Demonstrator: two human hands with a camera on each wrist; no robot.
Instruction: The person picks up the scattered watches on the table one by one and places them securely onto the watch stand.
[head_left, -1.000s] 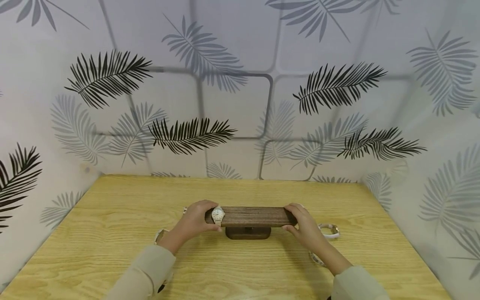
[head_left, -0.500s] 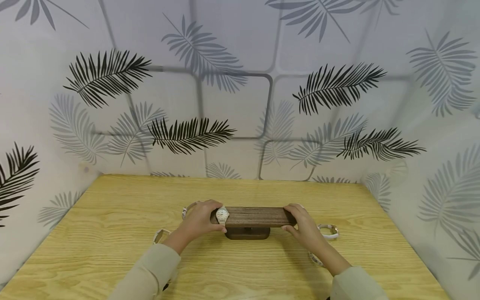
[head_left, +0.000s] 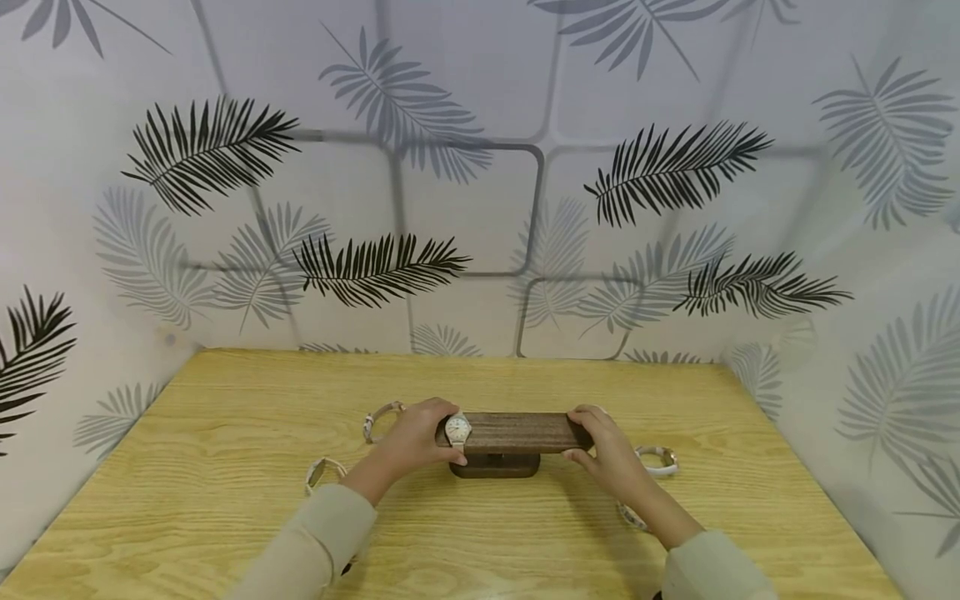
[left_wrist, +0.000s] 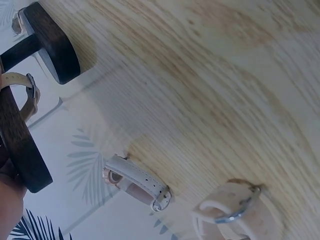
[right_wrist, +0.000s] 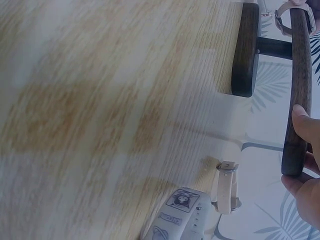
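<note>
A dark wooden watch stand has a horizontal bar (head_left: 517, 432) on a short post above its base (head_left: 495, 468). Looped around the bar near its left end is a wristwatch (head_left: 458, 428) with a pale round dial and light strap; its strap buckle shows under the bar in the left wrist view. My left hand (head_left: 416, 437) pinches this watch, fingers behind the bar and thumb at its front edge. At the other end, my right hand (head_left: 613, 454) grips the bar between thumb and fingers, as the right wrist view also shows.
On the wooden table (head_left: 480, 542), left of the stand, lie a watch with a patterned strap (head_left: 368, 427) and another with a light strap (head_left: 317, 472). To the right are a white-strapped watch (head_left: 663, 472) and one partly hidden watch (head_left: 632, 518). A leaf-patterned backdrop (head_left: 480, 208) encloses the table.
My left hand has slid the wristwatch a little to the right along the bar, uncovering more of the two watches on the left. My right hand keeps its grip in place.
</note>
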